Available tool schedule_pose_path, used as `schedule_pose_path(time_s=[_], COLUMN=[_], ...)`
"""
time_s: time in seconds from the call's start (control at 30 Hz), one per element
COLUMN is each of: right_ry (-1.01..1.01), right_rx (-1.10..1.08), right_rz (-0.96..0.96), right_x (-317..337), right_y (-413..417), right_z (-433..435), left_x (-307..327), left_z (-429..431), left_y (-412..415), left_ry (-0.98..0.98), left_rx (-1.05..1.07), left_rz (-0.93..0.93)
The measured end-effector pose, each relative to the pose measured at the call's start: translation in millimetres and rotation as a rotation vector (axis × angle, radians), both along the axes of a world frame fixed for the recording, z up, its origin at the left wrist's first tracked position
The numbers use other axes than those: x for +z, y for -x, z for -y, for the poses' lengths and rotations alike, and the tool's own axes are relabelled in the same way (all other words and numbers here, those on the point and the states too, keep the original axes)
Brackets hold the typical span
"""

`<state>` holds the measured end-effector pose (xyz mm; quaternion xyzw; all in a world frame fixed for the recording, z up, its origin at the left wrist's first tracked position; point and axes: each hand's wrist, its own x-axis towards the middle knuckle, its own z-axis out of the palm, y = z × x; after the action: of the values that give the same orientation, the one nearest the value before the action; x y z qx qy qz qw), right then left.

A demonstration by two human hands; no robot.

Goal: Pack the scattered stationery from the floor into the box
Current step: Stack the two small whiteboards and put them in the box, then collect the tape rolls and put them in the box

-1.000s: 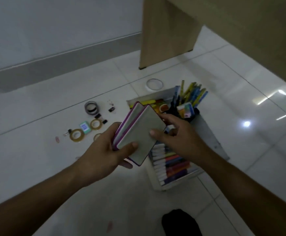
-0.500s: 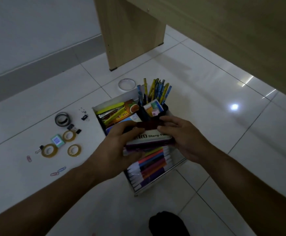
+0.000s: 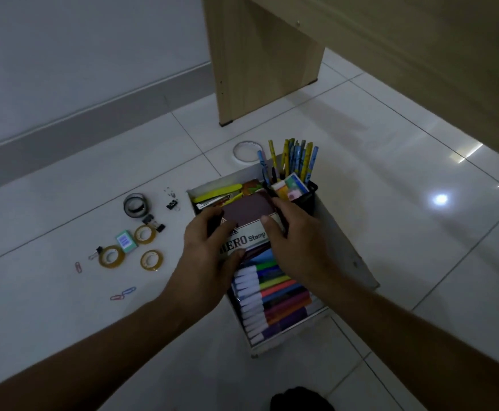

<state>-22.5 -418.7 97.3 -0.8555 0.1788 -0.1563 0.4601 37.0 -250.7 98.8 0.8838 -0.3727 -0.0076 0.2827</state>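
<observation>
Hands first: left hand point(image 3: 209, 253) and right hand point(image 3: 297, 241) both clamp the stamp pad stack point(image 3: 249, 229), fingers curled over its side edges, thumbs on the printed face. Stack lies flat between the hands, low in the white box point(image 3: 358, 262), over the far end of the markers point(image 3: 275, 298). A second ago those pads were fanned upright in the left hand, out over the floor point(image 3: 49, 292). Covers look like matte maroon card with a white label. Left of the left hand, round yellowish tape rolls point(image 3: 111, 256) and paper clips point(image 3: 123, 293) lie on glossy tile.
</observation>
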Motion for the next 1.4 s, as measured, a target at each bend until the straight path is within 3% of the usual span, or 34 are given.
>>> schedule_pose_path(time_s=[0.13,0.3,0.37,0.53,0.63,0.8,1.0,1.1,1.17,1.4], right_ry=[0.121,0.181,0.231,0.311,0.319,0.414,0.509,0.845,0.961,0.759], right_rx=[0.042,0.087,0.141,0.26,0.23,0.25,0.309,0.329,0.335,0.34], right_rz=[-0.015,-0.161,-0.206,-0.272,-0.24,-0.196,-0.321,-0.481,-0.533,-0.231], right_x=[-8.7,-27.0,-29.6,-33.5,-36.3,-37.1,-17.8,1.9,20.6,76.0], right_y=[1.2,9.6,14.8,24.0,19.3,10.2,4.0,-2.8,-9.5,-73.8], right_z=[-0.2,6.5,10.2,16.2,16.1,14.3,13.0,5.0,-2.4,-35.9], left_x=[-0.9,-3.3,-4.0,-15.2,-19.3,-13.0,-12.3,-11.8,-9.4,-1.2], left_z=[4.4,5.8,5.7,-2.4,-11.9,-31.2,-61.7,-69.8,-72.8,-76.0], left_y=[0.9,-1.2,-6.2,-23.9,-26.3,-29.9,-34.9,-33.6,-34.7,-51.9], left_ry=[-0.111,-0.405,-0.44,-0.303,-0.11,0.13,0.048,-0.003,-0.019,0.011], left_rx=[-0.082,-0.136,-0.115,-0.092,-0.097,0.079,0.251,0.289,0.307,0.362], left_rz=[0.086,0.245,0.233,0.058,-0.071,-0.177,-0.297,-0.365,-0.372,-0.354])
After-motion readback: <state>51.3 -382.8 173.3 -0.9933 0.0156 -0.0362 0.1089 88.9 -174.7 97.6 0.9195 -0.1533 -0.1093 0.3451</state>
